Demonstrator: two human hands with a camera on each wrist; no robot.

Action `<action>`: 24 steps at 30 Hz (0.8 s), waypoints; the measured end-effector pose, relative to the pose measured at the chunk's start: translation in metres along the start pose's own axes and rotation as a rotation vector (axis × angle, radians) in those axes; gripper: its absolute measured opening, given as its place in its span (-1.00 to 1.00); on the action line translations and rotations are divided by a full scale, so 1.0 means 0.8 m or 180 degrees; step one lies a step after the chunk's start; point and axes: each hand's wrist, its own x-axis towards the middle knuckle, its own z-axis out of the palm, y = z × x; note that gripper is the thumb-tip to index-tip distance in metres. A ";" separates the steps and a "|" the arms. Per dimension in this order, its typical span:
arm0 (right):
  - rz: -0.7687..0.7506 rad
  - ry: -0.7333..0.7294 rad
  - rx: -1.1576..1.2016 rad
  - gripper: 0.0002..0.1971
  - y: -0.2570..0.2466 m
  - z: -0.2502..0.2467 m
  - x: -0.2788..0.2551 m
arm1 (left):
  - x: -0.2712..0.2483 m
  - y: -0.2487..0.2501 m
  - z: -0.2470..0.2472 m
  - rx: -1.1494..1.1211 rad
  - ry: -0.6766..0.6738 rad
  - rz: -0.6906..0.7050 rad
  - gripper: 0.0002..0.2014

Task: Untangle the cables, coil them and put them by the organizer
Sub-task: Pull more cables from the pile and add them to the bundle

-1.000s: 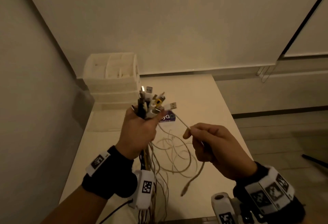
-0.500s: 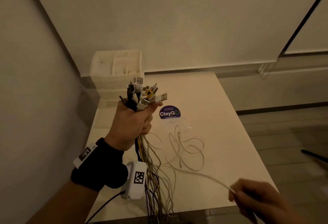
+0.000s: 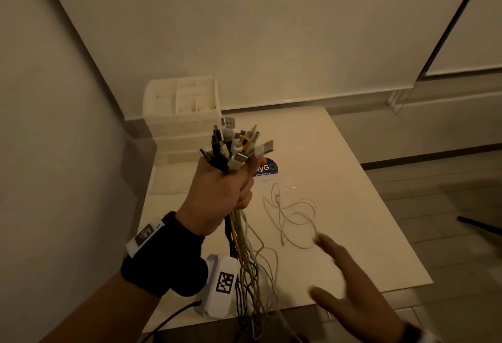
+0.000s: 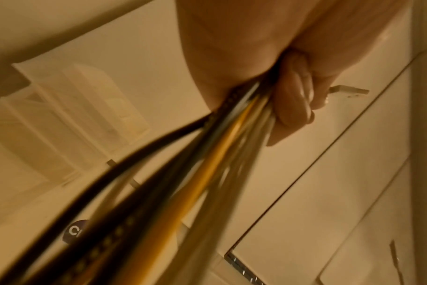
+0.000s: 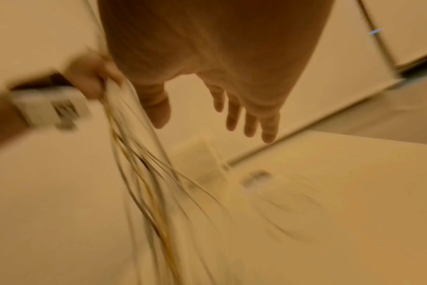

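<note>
My left hand (image 3: 217,193) grips a thick bundle of cables (image 3: 233,147) upright above the table, plugs fanned out on top and strands hanging down past the table's front edge. In the left wrist view the fingers (image 4: 293,104) curl round the black, yellow and white cables (image 4: 207,173). A single white cable (image 3: 292,215) lies loosely looped on the white table (image 3: 339,179), free of either hand. My right hand (image 3: 350,285) hovers near its lower loop, fingers spread and empty; the right wrist view shows the same hand (image 5: 219,108). The white organizer (image 3: 184,109) stands at the table's back left corner.
A round purple sticker (image 3: 267,170) sits on the table behind my left thumb. Walls close in on the left and behind. The floor (image 3: 434,220) drops away to the right of the table, with a dark rod (image 3: 480,225) lying there.
My right hand pulled one white cable down and out of the bundle, then let it go; the cable now lies on the table and the hand is spread. The left hand stayed raised.
</note>
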 end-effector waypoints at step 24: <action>0.0472 -0.1127 0.0493 -0.34 0.042 0.133 0.108 | -0.022 0.029 0.010 -0.0705 -0.0241 0.0095 -0.67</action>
